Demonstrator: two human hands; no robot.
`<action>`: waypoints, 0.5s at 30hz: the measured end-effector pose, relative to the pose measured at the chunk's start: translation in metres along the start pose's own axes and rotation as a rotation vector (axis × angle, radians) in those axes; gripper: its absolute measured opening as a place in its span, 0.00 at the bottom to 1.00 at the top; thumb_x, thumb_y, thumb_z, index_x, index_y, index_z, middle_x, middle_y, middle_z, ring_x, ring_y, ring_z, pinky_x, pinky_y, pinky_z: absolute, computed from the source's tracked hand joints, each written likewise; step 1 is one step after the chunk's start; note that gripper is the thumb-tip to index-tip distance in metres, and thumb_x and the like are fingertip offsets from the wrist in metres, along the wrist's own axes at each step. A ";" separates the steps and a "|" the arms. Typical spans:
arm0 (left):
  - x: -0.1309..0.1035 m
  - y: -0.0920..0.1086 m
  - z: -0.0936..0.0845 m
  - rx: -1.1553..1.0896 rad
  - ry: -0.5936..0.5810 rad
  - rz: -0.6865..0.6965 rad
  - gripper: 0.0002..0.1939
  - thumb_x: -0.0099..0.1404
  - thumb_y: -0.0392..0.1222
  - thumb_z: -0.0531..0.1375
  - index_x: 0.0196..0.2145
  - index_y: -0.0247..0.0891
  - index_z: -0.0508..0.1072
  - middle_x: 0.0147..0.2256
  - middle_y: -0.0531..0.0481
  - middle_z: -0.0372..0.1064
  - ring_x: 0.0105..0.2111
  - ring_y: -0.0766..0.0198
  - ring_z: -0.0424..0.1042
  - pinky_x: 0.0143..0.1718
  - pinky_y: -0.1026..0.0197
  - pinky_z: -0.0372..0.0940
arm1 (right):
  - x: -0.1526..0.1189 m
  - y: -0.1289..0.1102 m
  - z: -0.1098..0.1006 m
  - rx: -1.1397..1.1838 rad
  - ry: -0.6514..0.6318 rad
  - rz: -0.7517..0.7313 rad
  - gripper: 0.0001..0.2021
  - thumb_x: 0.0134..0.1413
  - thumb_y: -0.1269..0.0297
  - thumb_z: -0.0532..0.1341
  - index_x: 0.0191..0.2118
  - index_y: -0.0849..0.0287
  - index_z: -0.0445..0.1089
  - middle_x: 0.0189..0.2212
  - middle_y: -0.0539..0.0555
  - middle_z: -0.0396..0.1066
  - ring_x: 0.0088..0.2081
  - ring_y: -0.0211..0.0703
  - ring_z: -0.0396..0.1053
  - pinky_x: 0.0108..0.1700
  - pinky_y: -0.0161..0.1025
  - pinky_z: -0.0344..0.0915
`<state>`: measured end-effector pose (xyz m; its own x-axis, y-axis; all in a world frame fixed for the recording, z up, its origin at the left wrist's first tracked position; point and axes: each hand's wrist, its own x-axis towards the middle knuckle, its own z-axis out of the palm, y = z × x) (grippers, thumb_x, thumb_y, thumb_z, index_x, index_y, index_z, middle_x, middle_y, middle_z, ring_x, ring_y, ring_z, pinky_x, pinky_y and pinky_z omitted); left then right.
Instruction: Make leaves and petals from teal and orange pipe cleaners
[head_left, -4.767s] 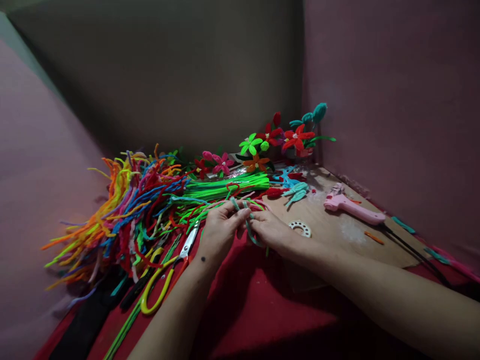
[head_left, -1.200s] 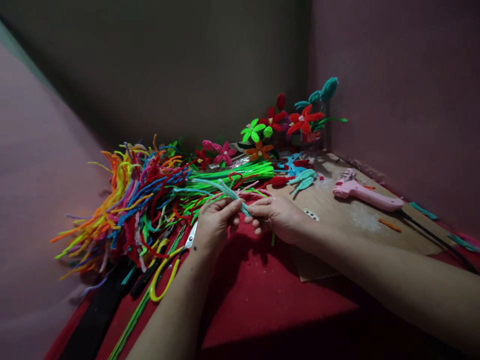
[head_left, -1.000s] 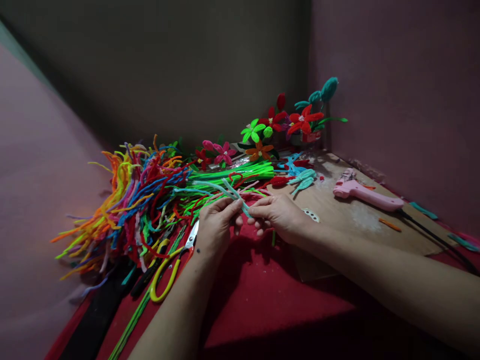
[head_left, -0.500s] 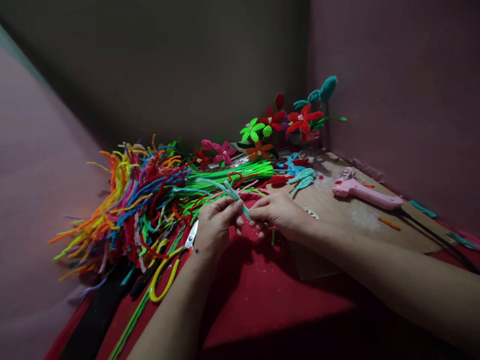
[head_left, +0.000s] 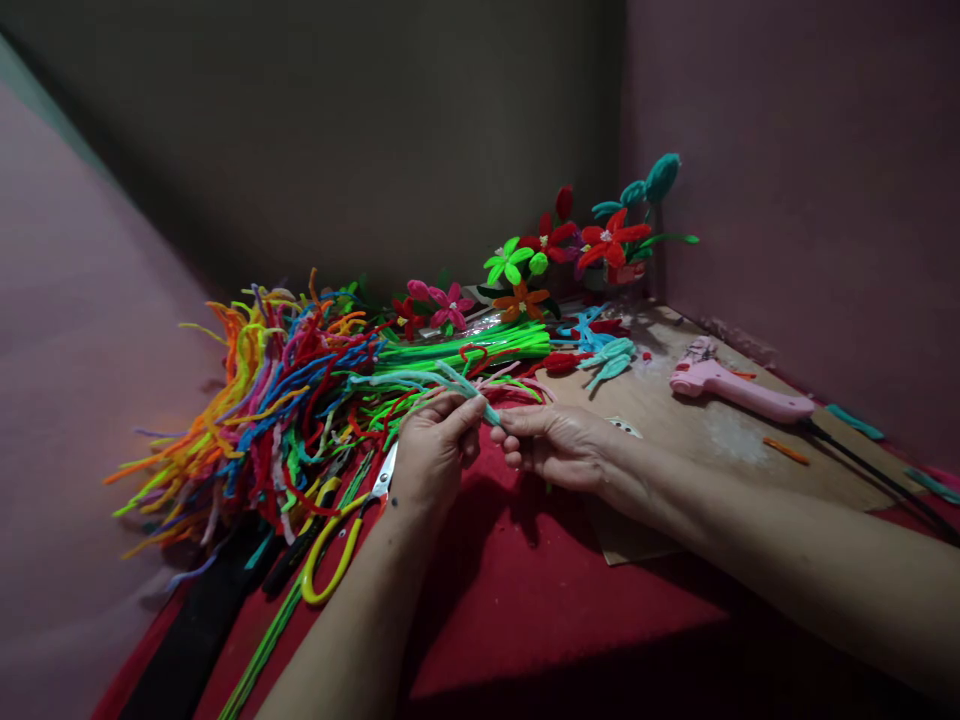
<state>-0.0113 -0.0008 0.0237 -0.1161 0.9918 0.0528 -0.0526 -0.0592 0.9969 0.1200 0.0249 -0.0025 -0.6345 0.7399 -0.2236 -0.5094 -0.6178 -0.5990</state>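
Between my two hands is a light teal pipe cleaner point(head_left: 454, 378), bent so that strands lie side by side. My left hand point(head_left: 441, 438) pinches it between thumb and fingers, with the loose ends pointing up and to the left. At its lower right end the thumb and fingertips of my right hand point(head_left: 551, 445) close on it; the fingers partly hide that end. Just beyond the hands lies a bundle of bright green pipe cleaners point(head_left: 480, 345). Yellow-handled scissors point(head_left: 334, 545) rest beside my left wrist.
A heap of multicoloured pipe cleaners point(head_left: 262, 400) fills the left side. Finished pipe-cleaner flowers point(head_left: 517, 298) stand at the back. On the cardboard point(head_left: 675, 450) at right lie a pink glue gun point(head_left: 742, 390) with a black cord and teal petal pieces point(head_left: 609, 358). Red cloth point(head_left: 525, 620) covers the table.
My right hand has rolled so that its curled fingers show more, still pinching the pipe cleaner's end. The strands tilt slightly lower. The whole view has shifted a little.
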 end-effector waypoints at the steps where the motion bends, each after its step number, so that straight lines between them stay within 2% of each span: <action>1: 0.000 0.000 0.000 0.007 0.007 0.003 0.12 0.52 0.41 0.63 0.19 0.34 0.64 0.13 0.59 0.52 0.12 0.77 0.49 0.12 0.70 0.43 | 0.000 0.000 0.001 -0.015 0.006 -0.009 0.08 0.49 0.82 0.55 0.26 0.66 0.69 0.18 0.49 0.66 0.18 0.29 0.62 0.22 0.27 0.61; 7: -0.001 -0.002 -0.001 0.030 0.009 0.009 0.13 0.52 0.41 0.63 0.18 0.34 0.64 0.12 0.60 0.50 0.11 0.77 0.47 0.13 0.69 0.41 | -0.005 -0.002 -0.001 -0.270 0.042 -0.030 0.04 0.47 0.74 0.60 0.24 0.65 0.69 0.17 0.50 0.67 0.16 0.29 0.59 0.18 0.29 0.55; 12: -0.001 -0.004 -0.001 0.014 -0.073 -0.026 0.11 0.52 0.40 0.63 0.20 0.34 0.66 0.13 0.60 0.51 0.12 0.77 0.47 0.13 0.69 0.41 | -0.004 -0.005 -0.005 -0.587 -0.013 -0.259 0.08 0.44 0.65 0.64 0.22 0.65 0.70 0.17 0.50 0.67 0.17 0.31 0.59 0.21 0.32 0.56; 15: -0.001 -0.005 0.002 0.036 -0.093 -0.057 0.10 0.52 0.41 0.63 0.21 0.34 0.67 0.13 0.59 0.54 0.12 0.77 0.49 0.13 0.69 0.43 | -0.003 -0.003 -0.006 -0.697 0.088 -0.305 0.08 0.42 0.66 0.63 0.18 0.63 0.68 0.13 0.48 0.63 0.14 0.30 0.55 0.17 0.32 0.49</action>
<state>-0.0091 -0.0011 0.0191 -0.0213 0.9998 -0.0002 -0.0208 -0.0003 0.9998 0.1267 0.0263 -0.0048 -0.4609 0.8873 -0.0136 -0.1512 -0.0936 -0.9841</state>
